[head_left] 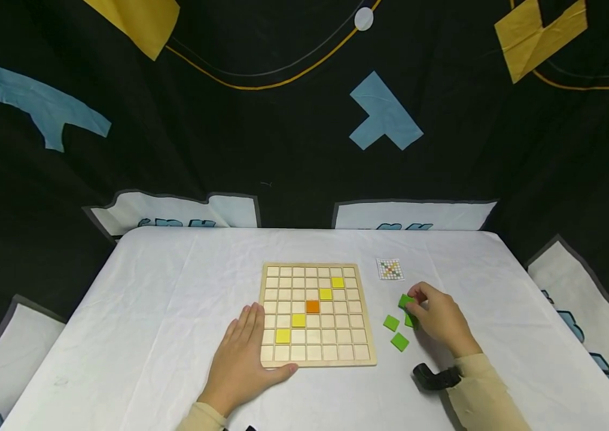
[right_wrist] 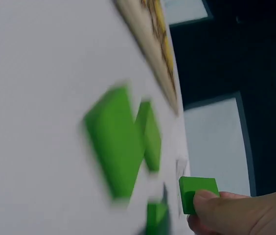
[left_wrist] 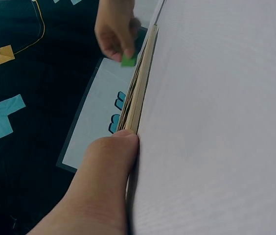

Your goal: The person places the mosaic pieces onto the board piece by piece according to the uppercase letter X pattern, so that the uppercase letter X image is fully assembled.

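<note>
A wooden grid board (head_left: 320, 363) lies on the table, with several yellow tiles (head_left: 283, 336) and an orange tile (head_left: 312, 307) in a diagonal line of its cells. Along the board's left edge rest the straight fingers of my left hand (head_left: 242, 356), its thumb touching the near edge; the left wrist view shows that thumb against the rim. To the right of the board, my right hand (head_left: 441, 317) pinches a green tile (right_wrist: 196, 191) between thumb and fingers, lifted off the table. Beside it lie more green tiles (head_left: 399, 342), one partly hidden behind the hand.
A small printed card (head_left: 390, 269) with a coloured grid pattern lies beyond the green tiles. White cloth (head_left: 137, 311) covers the table. A black device (head_left: 434, 378) is worn on the right wrist. Behind the table hangs a black curtain (head_left: 283, 161) with coloured patches.
</note>
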Motion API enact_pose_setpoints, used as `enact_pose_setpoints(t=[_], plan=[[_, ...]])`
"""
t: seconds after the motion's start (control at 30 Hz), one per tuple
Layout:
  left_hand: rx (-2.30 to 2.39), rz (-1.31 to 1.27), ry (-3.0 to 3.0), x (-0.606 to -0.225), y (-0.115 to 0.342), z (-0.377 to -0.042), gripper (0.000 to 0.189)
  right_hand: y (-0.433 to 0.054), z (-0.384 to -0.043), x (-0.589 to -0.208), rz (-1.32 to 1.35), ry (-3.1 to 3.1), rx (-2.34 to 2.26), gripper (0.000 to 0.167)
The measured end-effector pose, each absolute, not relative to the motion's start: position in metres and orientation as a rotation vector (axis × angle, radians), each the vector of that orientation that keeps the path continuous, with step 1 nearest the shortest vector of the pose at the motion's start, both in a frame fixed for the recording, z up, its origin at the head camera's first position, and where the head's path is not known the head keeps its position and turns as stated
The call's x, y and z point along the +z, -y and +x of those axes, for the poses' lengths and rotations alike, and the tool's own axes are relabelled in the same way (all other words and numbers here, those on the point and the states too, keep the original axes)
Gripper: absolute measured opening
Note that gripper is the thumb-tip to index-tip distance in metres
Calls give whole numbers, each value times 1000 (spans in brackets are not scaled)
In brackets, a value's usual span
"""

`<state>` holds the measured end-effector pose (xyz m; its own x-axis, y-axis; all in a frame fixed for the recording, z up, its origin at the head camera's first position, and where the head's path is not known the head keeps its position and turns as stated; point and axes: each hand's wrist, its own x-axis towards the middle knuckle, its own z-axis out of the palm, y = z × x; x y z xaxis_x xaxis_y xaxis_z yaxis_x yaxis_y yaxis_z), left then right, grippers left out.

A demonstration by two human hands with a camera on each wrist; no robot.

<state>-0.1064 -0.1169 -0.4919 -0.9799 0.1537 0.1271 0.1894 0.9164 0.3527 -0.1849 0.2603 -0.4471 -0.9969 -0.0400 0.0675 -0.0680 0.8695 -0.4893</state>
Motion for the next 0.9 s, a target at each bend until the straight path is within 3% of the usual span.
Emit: enact_pose_setpoints(t=[0.53,0.9], plan=[[-597,-280,2973,-490,117,-106,127,-126,-226,-435,379,2929,1201,9],[-588,-291,2972,-488,120,-104,125,-64,-241,-444,524,2960,1133,9]])
